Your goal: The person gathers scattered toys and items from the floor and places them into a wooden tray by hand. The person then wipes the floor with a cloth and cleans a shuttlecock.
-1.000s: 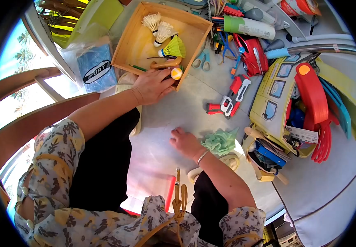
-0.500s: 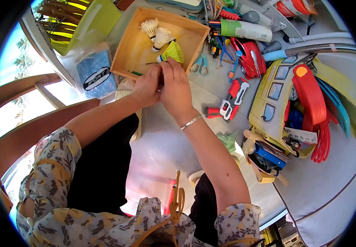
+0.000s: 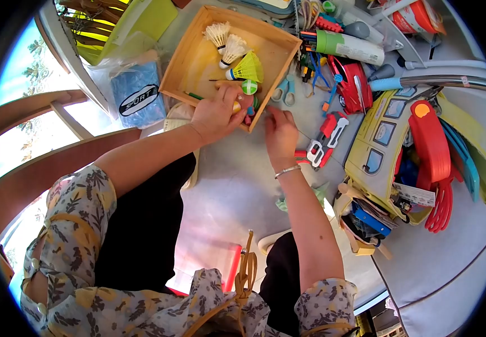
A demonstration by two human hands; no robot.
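The left hand [image 3: 216, 117] is lowered into the near right corner of the wooden box [image 3: 201, 67], which is set on the floor [image 3: 220, 180]. Its grip is partly curled against a yellow ball [image 3: 236, 106]; whether the ball is clasped or only touched cannot be told. Small coloured pieces are seen just beside it, partly covered by the fingers.

The right hand [image 3: 281, 137] is held just outside that corner, its fingers bent inward; whether anything is pinched in its grip cannot be told.

A green ball [image 3: 249, 87] is seen just beyond the left hand, inside the box. Farther in, two white shuttlecocks [image 3: 233, 51] are laid side by side, with a yellow shuttlecock [image 3: 248, 67] just nearer. A pencil [image 3: 193, 95] is placed along the near side.

Blue scissors [image 3: 284, 91] are left just right of the box. Beyond the right hand, a toy gun [image 3: 325, 140] is laid on the floor, with a red car [image 3: 355, 84] farther off. A blue packet [image 3: 138, 92] is placed left of the box.
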